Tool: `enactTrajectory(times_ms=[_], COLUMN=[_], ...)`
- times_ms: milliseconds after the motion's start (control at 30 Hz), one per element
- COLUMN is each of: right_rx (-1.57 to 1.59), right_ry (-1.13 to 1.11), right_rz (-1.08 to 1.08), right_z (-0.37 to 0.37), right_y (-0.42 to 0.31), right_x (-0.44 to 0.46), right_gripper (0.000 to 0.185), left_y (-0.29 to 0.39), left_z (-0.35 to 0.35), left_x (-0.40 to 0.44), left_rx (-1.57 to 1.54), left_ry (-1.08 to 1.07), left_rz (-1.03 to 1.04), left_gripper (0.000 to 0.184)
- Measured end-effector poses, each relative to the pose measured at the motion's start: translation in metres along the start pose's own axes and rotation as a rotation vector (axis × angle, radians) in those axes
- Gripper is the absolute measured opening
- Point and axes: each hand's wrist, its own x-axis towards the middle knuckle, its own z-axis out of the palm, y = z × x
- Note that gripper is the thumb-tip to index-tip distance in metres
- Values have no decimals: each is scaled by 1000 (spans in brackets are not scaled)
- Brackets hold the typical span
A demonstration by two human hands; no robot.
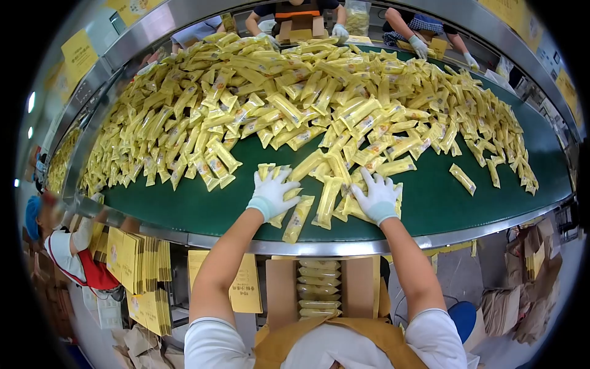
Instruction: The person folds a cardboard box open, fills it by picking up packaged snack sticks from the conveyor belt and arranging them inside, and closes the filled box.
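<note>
A great heap of yellow sealed snack packets (289, 107) covers the far part of the green conveyor belt (172, 212). My left hand (270, 192), in a white glove, lies with spread fingers over packets near the belt's front edge. Beside it a single packet (298, 219) lies slanted. My right hand (376, 195), gloved too, rests with fingers apart on several packets that are partly hidden under it. Between my hands another packet (327, 202) lies lengthwise among loose ones. Below the belt edge, an open cardboard box (283, 289) before my body holds a stacked column of packets.
A metal rail (319, 247) edges the belt. Across it, people's gloved hands (419, 47) work beside cartons. At left, a person in a red apron (98, 273) stands near stacked yellow flat cartons (132, 261). Brown paper bags or sheets (501, 310) lie at lower right.
</note>
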Motion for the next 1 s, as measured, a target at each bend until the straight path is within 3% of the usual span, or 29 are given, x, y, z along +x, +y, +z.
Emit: enactTrajectory(times_ms=[100,167,200,233,267,333,400,467,500,633,733,800,933,1000], right_rx=[37,104,137,204,150,42,55,114,223,78,-4,-36,46,115], right_ry=[132,284,358,336,234,29,-26,-145,-114,106,-83,-74,-275,-85], right_rz=[-51,-264,-370,-510,-518,-523,-523,-509,-524,-385,-315,-308,-315,-417], right_z=[10,-1,-10,-19,-16,-5,1,-6,-16,-61,-21,-15,-42,-55], right_y=[14,27,31,34,34,34,32,33,36,46,66,63,67,78], right_x=[-25,-47,-57,-64,-71,-84,-86,-79,-79,-65,-43,-44,-40,-38], right_gripper=[65,64,64,63,62,58,49,46,47,51,51,50,48,48], left_y=[-18,-19,-15,-8,1,14,17,13,10,35,71,89,63,45], left_z=[13,16,12,8,8,26,42,37,33,-3,-8,-3,2,-4], left_x=[-25,-43,-50,-56,-62,-65,-57,-54,-54,-59,-52,-49,-40,-37], left_rx=[126,299,206,110,12,120,94,-73,-167,-318,-273,-200,-296,-317], left_ry=[237,489,389,287,180,234,294,189,163,57,-108,-109,-167,-126], left_rz=[3,10,-69,-146,-221,-244,-286,-339,-366,-350,-411,-471,-437,-467], left_gripper=[47,57,59,62,65,69,69,72,72,71,73,71,69,68])
